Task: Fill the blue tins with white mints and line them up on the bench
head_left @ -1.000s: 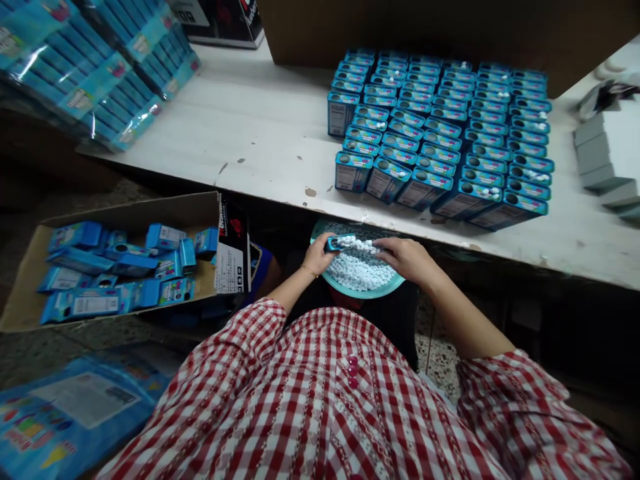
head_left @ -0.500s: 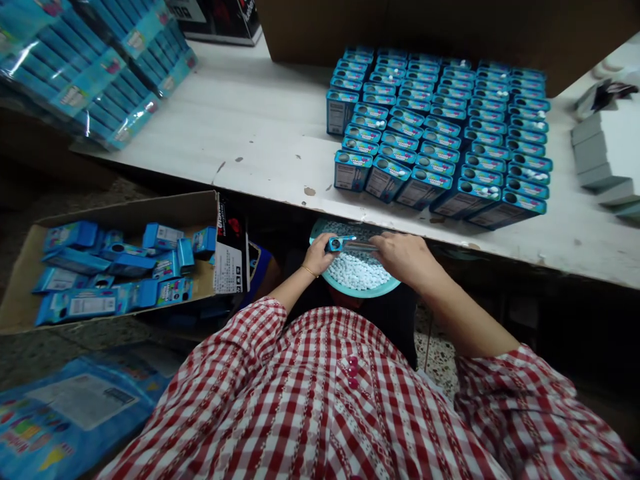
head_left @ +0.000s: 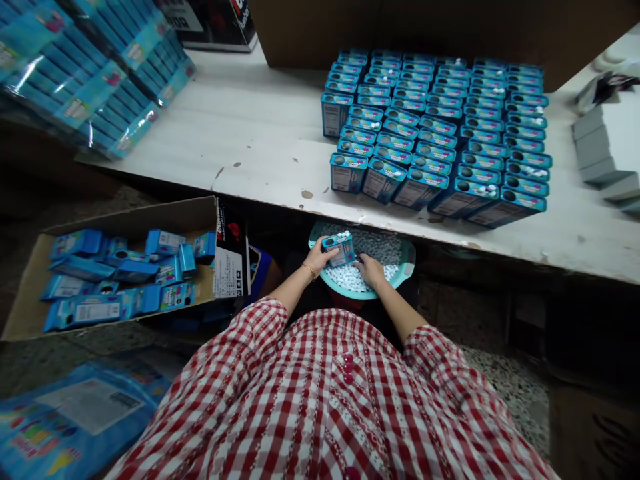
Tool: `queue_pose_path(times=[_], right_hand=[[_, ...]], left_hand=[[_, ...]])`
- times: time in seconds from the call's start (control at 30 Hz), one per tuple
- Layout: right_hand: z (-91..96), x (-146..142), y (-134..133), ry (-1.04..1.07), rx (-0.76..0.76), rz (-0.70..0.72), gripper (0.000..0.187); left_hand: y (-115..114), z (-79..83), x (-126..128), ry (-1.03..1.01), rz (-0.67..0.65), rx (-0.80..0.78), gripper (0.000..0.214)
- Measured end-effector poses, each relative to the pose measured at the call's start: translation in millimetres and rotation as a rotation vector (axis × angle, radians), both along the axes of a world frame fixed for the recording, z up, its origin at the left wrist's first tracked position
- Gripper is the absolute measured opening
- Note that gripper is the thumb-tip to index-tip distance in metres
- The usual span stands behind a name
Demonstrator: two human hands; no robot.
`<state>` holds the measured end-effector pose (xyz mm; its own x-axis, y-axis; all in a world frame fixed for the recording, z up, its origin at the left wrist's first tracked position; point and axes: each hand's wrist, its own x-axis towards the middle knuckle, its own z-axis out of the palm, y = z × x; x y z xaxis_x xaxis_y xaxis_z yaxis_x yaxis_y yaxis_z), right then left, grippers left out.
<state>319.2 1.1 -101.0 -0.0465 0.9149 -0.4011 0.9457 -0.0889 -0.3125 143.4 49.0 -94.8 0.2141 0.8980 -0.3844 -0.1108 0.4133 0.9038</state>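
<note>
My left hand (head_left: 316,259) is closed around a small blue box (head_left: 339,251), tilted over a turquoise basin (head_left: 409,260). A few white pellets lie on the box's top end, by a dark round opening. Low over the white pellets (head_left: 350,277) in the basin is my right hand (head_left: 371,271), with its fingers curled together. Something dark and thin shows at its fingertips beside the box, too small to make out.
Rows of upright blue boxes (head_left: 385,170) stand on the white table (head_left: 260,143), some with pellets on top. To the left, an open carton (head_left: 30,280) holds several loose blue boxes. Wrapped blue packs (head_left: 80,80) lie at the table's left end; a blue bag (head_left: 75,420) is below.
My right hand has moved down and left, from the basin's far right side to the pellets. The blue box has turned so that its broad printed face shows.
</note>
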Motion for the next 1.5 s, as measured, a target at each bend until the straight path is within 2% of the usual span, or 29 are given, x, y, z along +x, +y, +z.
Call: queue_pose_path(times=[0.17,0.3,0.43,0.53,0.7,0.83,1.03,1.2,1.37,1.5], right_hand=[[-1.2,21.0,-0.8,0.175,0.067,-0.066,0.033],[17.8,44.6,-4.2,0.284,0.128,-0.107,0.032],[59.0,60.0,-7.6,0.391,0.217,-0.071,0.032],[98.3,58.8,-5.9,0.355,0.246,0.026,0.032],[155.1,30.9,4.6,0.034,0.153,0.218,0.032],[180.2,4.7,10.0,-0.243,0.112,0.317,0.032],[197.2,-18.9,12.0,-0.38,0.072,0.386,0.03],[206.7,-10.0,7.2,-0.398,0.129,0.362,0.032],[201.1,15.8,0.2,-0.434,0.185,0.268,0.035],[194.8,14.2,-5.1,-0.419,0.192,0.281,0.034]], left_hand=[[0.4,20.6,-29.7,0.094,0.033,0.196,0.053],[6.9,30.4,-53.5,0.308,0.064,0.392,0.047],[6.2,33.4,-48.9,0.488,0.009,0.476,0.041],[2.6,33.3,-33.1,0.566,-0.069,0.5,0.039],[-1.1,31.7,-12.9,0.621,-0.177,0.556,0.039],[-2.6,29.9,-9.7,0.656,-0.209,0.615,0.039],[-2.7,29.2,-12.4,0.655,-0.2,0.663,0.038],[-1.7,28.9,-19.5,0.623,-0.165,0.68,0.036],[-3.3,24.4,-28.4,0.502,-0.123,0.658,0.036],[-7.9,21.5,-30.1,0.409,-0.076,0.565,0.039]])
